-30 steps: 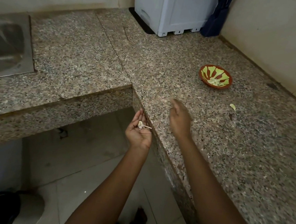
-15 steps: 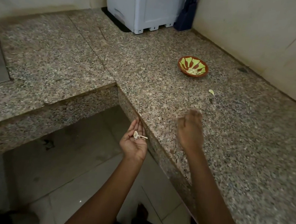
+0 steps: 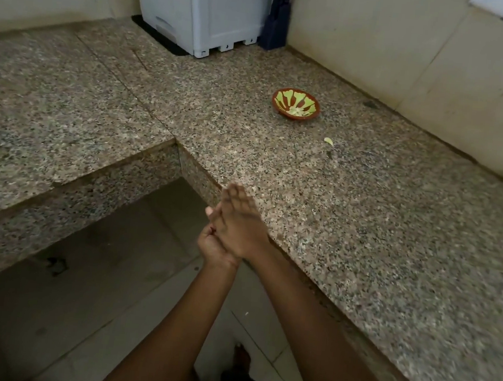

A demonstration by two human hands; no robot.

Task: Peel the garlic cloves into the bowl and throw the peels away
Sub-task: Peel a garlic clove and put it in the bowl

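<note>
A red-brown bowl [image 3: 295, 104] with a green pattern sits on the granite counter [image 3: 363, 231], far from my hands, with pale peeled garlic [image 3: 296, 111] inside. A small pale scrap [image 3: 328, 140] lies on the counter in front of the bowl. My hands meet at the counter's front edge. My left hand [image 3: 211, 245] is underneath, palm up. My right hand [image 3: 238, 219] lies flat over it with straight fingers. The peels seen earlier in my left palm are hidden between the hands.
A white appliance [image 3: 206, 11] stands on the back of the counter beside a dark blue object [image 3: 275, 23]. The counter bends in an L around a tiled floor gap [image 3: 97, 283]. A tiny white bit [image 3: 246, 313] lies on the floor near my foot [image 3: 241, 358].
My right hand came back from over the counter and now covers my left palm. The peels in the left palm are no longer visible. The view shifted right.
</note>
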